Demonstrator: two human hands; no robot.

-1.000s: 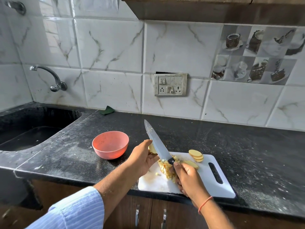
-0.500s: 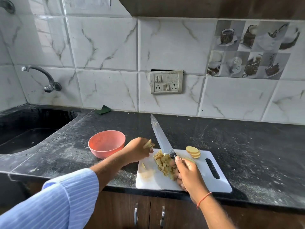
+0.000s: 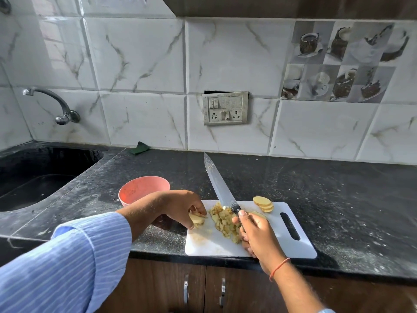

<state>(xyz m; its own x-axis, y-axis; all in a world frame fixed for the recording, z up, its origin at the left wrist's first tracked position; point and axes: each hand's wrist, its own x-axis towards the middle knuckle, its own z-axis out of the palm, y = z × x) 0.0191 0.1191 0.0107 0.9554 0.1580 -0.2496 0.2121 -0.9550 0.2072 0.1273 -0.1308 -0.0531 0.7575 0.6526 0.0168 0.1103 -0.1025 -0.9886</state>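
Note:
A white cutting board (image 3: 291,247) lies at the front edge of the black counter. On it sit a heap of diced potato (image 3: 224,221) and a short stack of round potato slices (image 3: 263,203). My right hand (image 3: 257,233) grips the handle of a large kitchen knife (image 3: 220,187), whose blade points up and away over the board. My left hand (image 3: 182,206) holds a few potato strips (image 3: 197,219) down on the board's left end, its fingers curled over them.
A pink bowl (image 3: 140,188) stands on the counter just left of the board, behind my left forearm. The dark sink (image 3: 38,177) and tap (image 3: 56,105) are at the far left. A green scrub pad (image 3: 139,147) lies by the wall. A switch plate (image 3: 225,108) is on the tiles.
My left hand lifted a few potato pieces, carried them left and lowered them onto the board's left end. The knife blade stays raised above the diced heap.

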